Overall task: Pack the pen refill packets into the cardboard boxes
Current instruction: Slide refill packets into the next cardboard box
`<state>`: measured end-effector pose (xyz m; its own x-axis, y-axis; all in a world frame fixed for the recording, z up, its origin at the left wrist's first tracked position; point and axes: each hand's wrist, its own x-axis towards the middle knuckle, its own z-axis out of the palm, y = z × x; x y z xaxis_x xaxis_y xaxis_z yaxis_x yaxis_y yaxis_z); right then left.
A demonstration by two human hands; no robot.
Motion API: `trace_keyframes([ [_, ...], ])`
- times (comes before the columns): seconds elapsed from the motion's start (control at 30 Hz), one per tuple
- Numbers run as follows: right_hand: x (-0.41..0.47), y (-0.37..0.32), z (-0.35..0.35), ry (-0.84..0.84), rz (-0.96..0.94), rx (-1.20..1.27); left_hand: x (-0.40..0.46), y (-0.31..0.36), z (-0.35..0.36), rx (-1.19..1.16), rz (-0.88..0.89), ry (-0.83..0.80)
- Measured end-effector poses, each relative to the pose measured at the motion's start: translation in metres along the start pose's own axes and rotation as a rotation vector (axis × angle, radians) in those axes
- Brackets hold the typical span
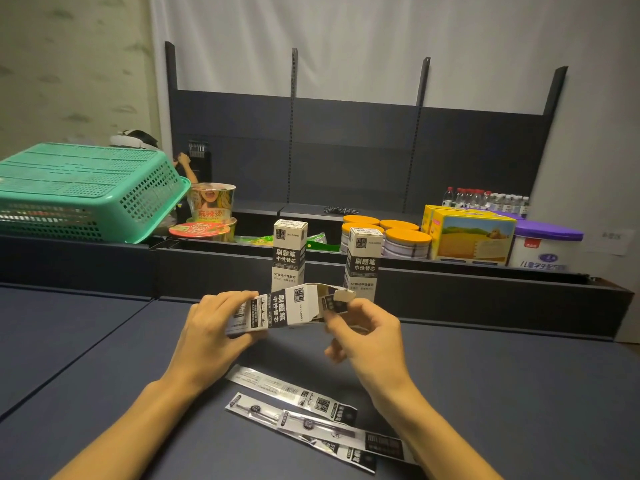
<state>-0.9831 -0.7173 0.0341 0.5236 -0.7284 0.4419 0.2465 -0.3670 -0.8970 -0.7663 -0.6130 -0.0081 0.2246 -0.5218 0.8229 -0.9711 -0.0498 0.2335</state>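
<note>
Held sideways above the desk (485,393): one cardboard box (287,308), left hand (211,327) in a curled grip round its closed end, right hand (367,336) pinching a flap at its open end. Just behind that box, two upright boxes (289,258). Nearer than that box, refill packets (311,415) flat on the desk.

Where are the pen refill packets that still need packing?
In the head view, the pen refill packets lie on the dark table, low and central, between the person's forearms, below the held box.
</note>
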Motion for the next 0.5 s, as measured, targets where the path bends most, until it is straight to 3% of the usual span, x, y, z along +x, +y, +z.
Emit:
trace_keyframes([
  [0.2, -0.0018, -0.0049, -0.0006, 0.034, -0.048, 0.056, -0.0005, -0.0005, 0.0020, 0.014, -0.022, 0.010],
  [0.5, -0.0067, -0.0060, 0.0034, -0.136, 0.030, -0.016, -0.0009, -0.0017, 0.0020, -0.008, -0.012, -0.021],
])
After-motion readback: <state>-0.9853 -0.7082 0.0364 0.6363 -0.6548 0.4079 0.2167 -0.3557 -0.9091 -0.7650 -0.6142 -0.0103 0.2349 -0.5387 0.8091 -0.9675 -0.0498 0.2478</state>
